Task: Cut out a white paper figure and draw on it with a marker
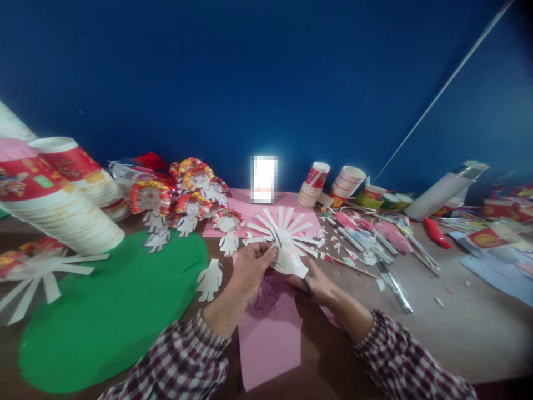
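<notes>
In the middle of the head view, my left hand pinches the edge of a piece of white paper. My right hand is closed around scissors, whose dark handle loop shows below the fingers. The blades are partly hidden by the paper, with a tip visible near my left fingertips. Just beyond both hands lies a paper cup cut into spread white strips. A white paper doll cutout rests left of my left wrist. Under my hands is a pink sheet with dark scribbles.
A green paper oval covers the left side, below stacked paper cups. Decorated paper dolls stand behind it. To the right lie markers, a utility knife and paper scraps. A bright, pixelated rectangle stands at the back.
</notes>
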The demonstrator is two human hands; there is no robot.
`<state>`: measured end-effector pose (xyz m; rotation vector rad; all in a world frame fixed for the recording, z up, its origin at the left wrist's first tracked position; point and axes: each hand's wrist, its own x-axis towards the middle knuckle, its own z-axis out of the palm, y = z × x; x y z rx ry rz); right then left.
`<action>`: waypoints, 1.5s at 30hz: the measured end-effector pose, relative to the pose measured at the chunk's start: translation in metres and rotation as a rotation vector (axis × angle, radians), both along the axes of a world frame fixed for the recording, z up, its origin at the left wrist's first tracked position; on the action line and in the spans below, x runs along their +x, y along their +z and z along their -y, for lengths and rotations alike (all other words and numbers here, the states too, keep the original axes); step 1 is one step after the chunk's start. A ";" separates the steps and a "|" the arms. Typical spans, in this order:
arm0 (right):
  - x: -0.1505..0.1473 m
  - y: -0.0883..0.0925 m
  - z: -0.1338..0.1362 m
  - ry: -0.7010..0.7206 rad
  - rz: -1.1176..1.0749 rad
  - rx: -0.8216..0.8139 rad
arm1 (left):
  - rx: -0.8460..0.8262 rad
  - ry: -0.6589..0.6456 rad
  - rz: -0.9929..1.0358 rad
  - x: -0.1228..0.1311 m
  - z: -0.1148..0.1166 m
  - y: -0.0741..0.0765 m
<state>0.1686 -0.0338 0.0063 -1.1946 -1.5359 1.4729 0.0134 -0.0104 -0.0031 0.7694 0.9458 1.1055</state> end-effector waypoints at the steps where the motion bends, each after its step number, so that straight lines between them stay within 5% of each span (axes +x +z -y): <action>1: 0.000 0.000 0.000 0.002 -0.013 0.010 | 0.003 -0.001 -0.002 0.000 0.000 0.000; 27: -0.001 -0.013 -0.003 0.013 -0.049 0.046 | -0.021 0.014 0.039 0.001 0.005 0.007; 45: -0.004 -0.004 -0.001 -0.006 -0.003 -0.011 | -0.030 0.022 0.027 0.001 0.006 0.008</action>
